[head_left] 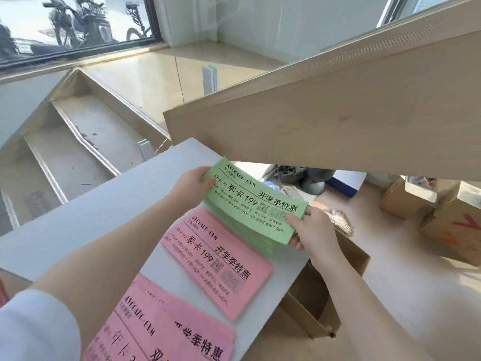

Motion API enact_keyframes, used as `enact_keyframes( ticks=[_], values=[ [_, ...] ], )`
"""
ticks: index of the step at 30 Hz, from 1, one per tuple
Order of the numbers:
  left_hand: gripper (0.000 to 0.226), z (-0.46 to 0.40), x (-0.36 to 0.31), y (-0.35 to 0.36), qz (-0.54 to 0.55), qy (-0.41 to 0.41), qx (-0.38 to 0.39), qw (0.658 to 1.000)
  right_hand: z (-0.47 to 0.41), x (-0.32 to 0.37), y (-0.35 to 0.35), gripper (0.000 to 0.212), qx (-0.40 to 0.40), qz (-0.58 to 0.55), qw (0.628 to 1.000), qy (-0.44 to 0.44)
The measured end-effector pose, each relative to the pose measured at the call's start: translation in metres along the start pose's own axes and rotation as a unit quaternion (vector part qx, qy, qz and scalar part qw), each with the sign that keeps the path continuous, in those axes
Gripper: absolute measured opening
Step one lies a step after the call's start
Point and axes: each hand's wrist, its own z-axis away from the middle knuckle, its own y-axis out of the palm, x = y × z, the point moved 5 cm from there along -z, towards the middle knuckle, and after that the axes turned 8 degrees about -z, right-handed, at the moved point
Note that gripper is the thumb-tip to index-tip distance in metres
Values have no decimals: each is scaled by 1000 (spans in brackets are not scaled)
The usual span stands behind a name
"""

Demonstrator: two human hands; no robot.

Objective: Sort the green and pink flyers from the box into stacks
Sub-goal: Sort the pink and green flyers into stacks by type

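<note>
A green stack (253, 208) is held at both short ends over the far end of the white table (78, 222): the left hand (191, 187) grips the far end with its thumb on top, and the right hand (311, 230) pinches the near right corner, thumb above and fingers beneath. The hands are thus well apart, each clamped on the same bundle. Whether the bundle rests on the table or is just above it cannot be told, though its right end overhangs the table edge. Just beside it, nearer the person, a pink stack (217, 261) lies flat, and a second pink pile (166, 332) lies nearer still, with its sheets fanned unevenly. The open cardboard box (320, 303) stands on the floor below the table's right edge. The main risk is judged to be slippage: if the right grip is loosened while that end overhangs, loose sheets could slide off toward the floor or box. The green bundle's near edge is close to the pink stack, so a careless set-down could overlap the colours or nudge the pink sheets askew.
</note>
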Motion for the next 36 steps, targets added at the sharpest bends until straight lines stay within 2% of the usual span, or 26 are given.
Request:
enact_keyframes(
  ticks=[4,7,9,11,13,15,18,23,27,30,32,36],
  values=[
    [34,-12,10,8,-13,-16,-29,999,-9,-3,-2,13,-26,93,994,-48],
    [39,-17,10,8,-150,-20,-32,988,-11,-9,1,25,-10,161,987,-29],
    [48,-16,10,4,-215,-18,-36,976,-6,-10,-4,41,-24,213,977,-17],
    [52,-12,17,-5,-200,-30,-59,978,8,-9,-13,53,-69,215,974,-12],
    [46,1,30,-14,-167,-52,-68,982,30,-13,-13,43,-80,184,979,-26],
    [41,24,47,-16,-211,-72,-12,975,59,-24,3,31,-22,199,978,-50],
    [46,68,73,-9,-311,-105,132,935,103,-44,34,33,80,243,964,-76],
    [73,124,90,-18,-383,-134,224,886,149,-67,65,23,118,292,942,-114],
    [70,154,102,-21,-439,-141,275,843,183,-77,71,37,66,259,961,-76],
    [70,166,110,-19,-406,-155,265,861,209,-89,77,50,19,166,986,-3],
    [64,167,111,-20,-364,-166,259,879,224,-99,88,57,25,71,995,70],
    [37,168,114,-13,-254,-188,295,902,239,-115,96,44,34,-54,993,102]
  ],
)
